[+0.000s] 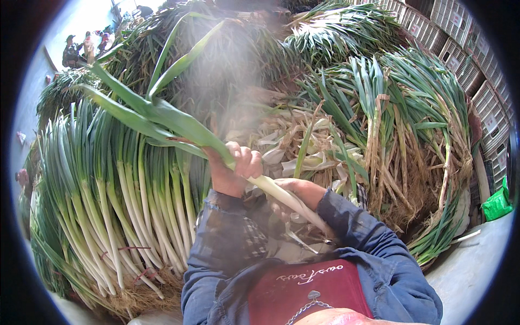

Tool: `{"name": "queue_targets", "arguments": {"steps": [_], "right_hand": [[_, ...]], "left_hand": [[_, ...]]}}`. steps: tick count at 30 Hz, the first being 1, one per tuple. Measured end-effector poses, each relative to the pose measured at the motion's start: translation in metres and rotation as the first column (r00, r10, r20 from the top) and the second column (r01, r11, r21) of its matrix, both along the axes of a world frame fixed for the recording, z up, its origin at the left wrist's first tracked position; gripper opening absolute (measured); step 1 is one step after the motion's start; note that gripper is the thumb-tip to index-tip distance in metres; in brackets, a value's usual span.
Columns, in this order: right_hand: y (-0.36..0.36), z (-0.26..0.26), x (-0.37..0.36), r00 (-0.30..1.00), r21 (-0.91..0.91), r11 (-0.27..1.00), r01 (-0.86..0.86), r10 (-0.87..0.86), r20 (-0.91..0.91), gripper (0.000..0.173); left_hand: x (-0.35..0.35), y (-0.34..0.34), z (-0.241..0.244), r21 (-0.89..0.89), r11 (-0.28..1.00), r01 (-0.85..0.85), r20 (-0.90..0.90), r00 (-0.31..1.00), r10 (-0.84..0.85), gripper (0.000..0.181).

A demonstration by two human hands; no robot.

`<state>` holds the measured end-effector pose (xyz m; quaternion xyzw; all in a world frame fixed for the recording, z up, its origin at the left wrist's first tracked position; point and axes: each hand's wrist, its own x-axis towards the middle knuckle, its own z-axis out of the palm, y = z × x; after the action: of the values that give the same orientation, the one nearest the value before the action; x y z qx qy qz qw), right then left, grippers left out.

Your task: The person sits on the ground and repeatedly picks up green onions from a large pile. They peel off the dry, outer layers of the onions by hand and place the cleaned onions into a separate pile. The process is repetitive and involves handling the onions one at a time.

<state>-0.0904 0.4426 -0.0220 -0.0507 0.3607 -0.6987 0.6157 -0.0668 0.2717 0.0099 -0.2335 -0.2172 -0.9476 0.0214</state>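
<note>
One large leek [268, 187] lies slantwise across the front of the body, its green leaves up to the left and its white shank down to the right. My left hand [239, 164] is closed around it where the green meets the white. My right hand [296, 193] is at the white shank, its fingers partly hidden behind it; a thin strip of peel hangs below. Beneath and beyond both hands lies a heap of stripped leek skins [308, 138]. To the left, many leeks with clean white shanks [134, 211] lie side by side, roots towards me.
Unpeeled leeks with dry brown leaves [390, 162] are piled at the right. More leeks [337, 32] are heaped at the back. Plastic crates [455, 61] are stacked along the right edge, near a green bag [497, 203]. Several people [73, 53] are far off at top left.
</note>
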Motion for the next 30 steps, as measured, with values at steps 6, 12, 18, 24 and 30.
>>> {"name": "queue_targets", "arguments": {"steps": [6,12,18,24,30], "right_hand": [[0.005,-0.08,-0.019,0.843,0.158,0.958,0.24,-0.125,-0.524,0.021],[0.026,-0.065,-0.026,0.89,0.018,0.89,0.456,-0.456,-0.003,0.032],[0.039,-0.045,0.016,0.834,0.234,0.972,0.03,0.105,-0.542,0.037],[0.08,-0.015,0.034,0.891,0.132,0.991,0.037,0.027,-0.453,0.032],[0.191,-0.026,0.072,0.807,0.354,0.935,0.031,0.185,-0.561,0.027]], "left_hand": [[-0.014,0.023,-0.006,0.213,0.977,0.027,0.218,0.973,-0.074,0.036],[-0.006,0.084,-0.033,-0.401,0.916,-0.004,0.493,0.842,0.219,0.028],[-0.017,0.022,-0.017,-0.194,0.97,-0.149,0.55,0.802,0.234,0.03],[-0.029,-0.041,-0.028,-0.005,0.96,-0.28,0.523,0.817,0.241,0.03],[-0.035,-0.092,-0.045,-0.172,0.856,-0.487,0.653,0.594,0.469,0.03]]}}
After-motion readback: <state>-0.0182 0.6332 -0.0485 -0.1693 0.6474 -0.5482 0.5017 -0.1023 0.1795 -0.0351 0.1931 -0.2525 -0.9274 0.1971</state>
